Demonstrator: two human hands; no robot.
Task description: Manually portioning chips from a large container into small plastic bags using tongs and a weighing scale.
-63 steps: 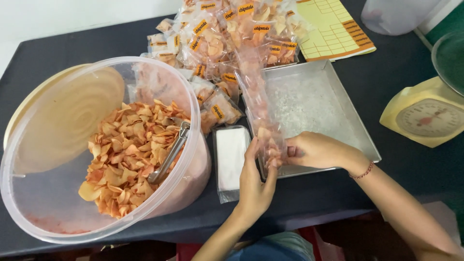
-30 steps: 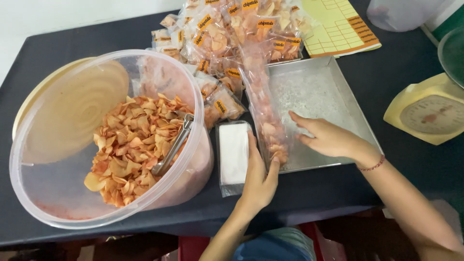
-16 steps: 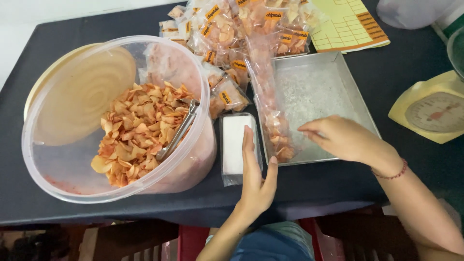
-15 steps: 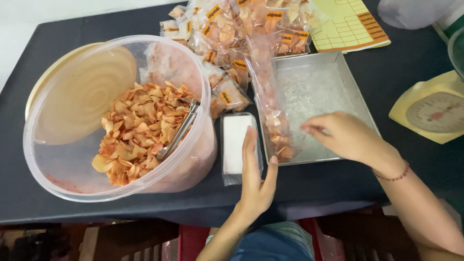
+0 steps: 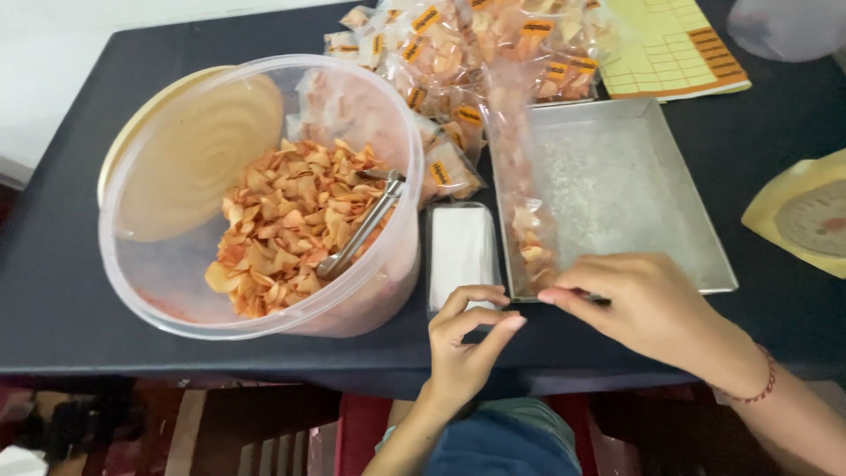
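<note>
Both hands have drawn back toward the table's near edge since a moment ago. From the head view, the left hand now curls loosely, holding nothing, by the small white tray. The right hand pinches the bottom of a long clear snack bag lying along the metal tray. Left of them, a big tub of chips with tongs crowds the space; sealed packets pile behind.

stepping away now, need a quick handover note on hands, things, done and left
Left hand: curled at the near table edge by the small white-filled container, holding nothing visible.
Right hand: pinching the near end of the long clear plastic bag of chips on the metal tray.
Round clear tub of orange chips, with metal tongs, sits left.
Done: labelled packets piled behind.
Left: this bag isn't with them.
</note>
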